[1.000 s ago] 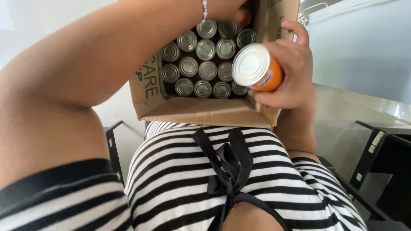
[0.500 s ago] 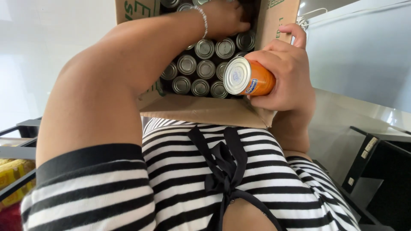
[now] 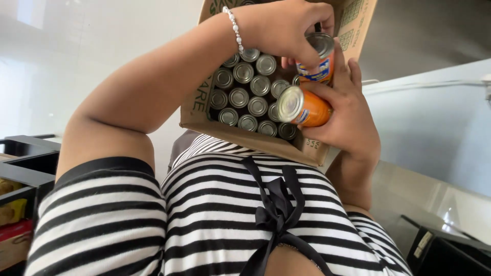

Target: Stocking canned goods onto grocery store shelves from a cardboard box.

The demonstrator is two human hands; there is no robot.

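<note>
An open cardboard box rests against my striped top and holds several silver-topped cans standing in rows. My left hand, with a bead bracelet on the wrist, is over the box's far right corner, fingers closed on an orange-and-blue can held upright. My right hand is at the box's right edge and grips another orange can lying on its side, its silver end turned toward me. The two held cans nearly touch.
Black shelving at the left holds yellow and red packages. A black crate sits at the lower right, beside a grey shiny surface. A pale wall lies beyond the box.
My left hand reached deep into the box and has come up holding a second orange can. My right hand kept its can and lowered it slightly along the box's right edge.
</note>
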